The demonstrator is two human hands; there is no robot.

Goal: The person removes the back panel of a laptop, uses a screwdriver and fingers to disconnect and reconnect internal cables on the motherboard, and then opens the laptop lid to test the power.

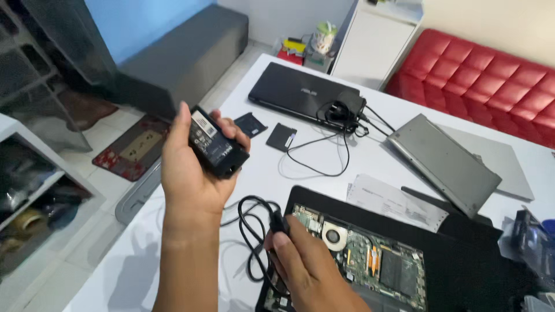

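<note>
At nine o'clock, left hand [191, 173] gripping black power adapter [217, 143]; at six, right hand [306, 268] pinching its black cable [254, 231] beside opened laptop [370, 254].

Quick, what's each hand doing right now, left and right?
Left hand: closed around a black power adapter, raised above the white table.
Right hand: closed on the black cable beside the opened laptop.

Soft, even daylight is filling the scene, brightest on the white table [370, 167] at centre frame. Faint shadows are falling under the arms at the lower left. The shelves [34, 173] at the left edge are sitting dim. Slight softness and wide-angle bending are showing toward the frame edges; no harsh glare is appearing.
</note>
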